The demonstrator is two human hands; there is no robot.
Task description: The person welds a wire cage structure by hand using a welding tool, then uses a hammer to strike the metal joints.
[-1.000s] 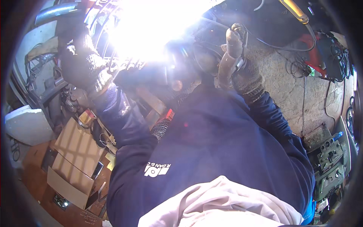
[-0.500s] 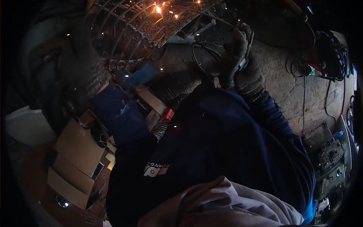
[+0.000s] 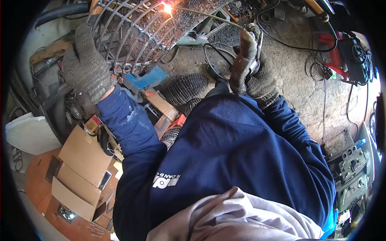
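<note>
right hand (image 3: 263, 80) around electrode holder (image 3: 243, 60), rod (image 3: 209, 15) at cage (image 3: 140, 31); left hand (image 3: 88, 64), grip unclear

- A white-hot glow (image 3: 167, 8) burns ahead of and between the gloved left hand (image 3: 89, 64) and right hand (image 3: 262, 80).
- Pale light brightens the floor (image 3: 297, 100) beyond the right hand.
- Fisheye distortion curves the outskirts, ringed in black.

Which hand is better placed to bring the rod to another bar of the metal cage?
Probably the right hand: it grips the holder, whose rod reaches toward the glowing spot at the metal cage. The left hand is beside the metal cage, with no rod seen in it.
</note>
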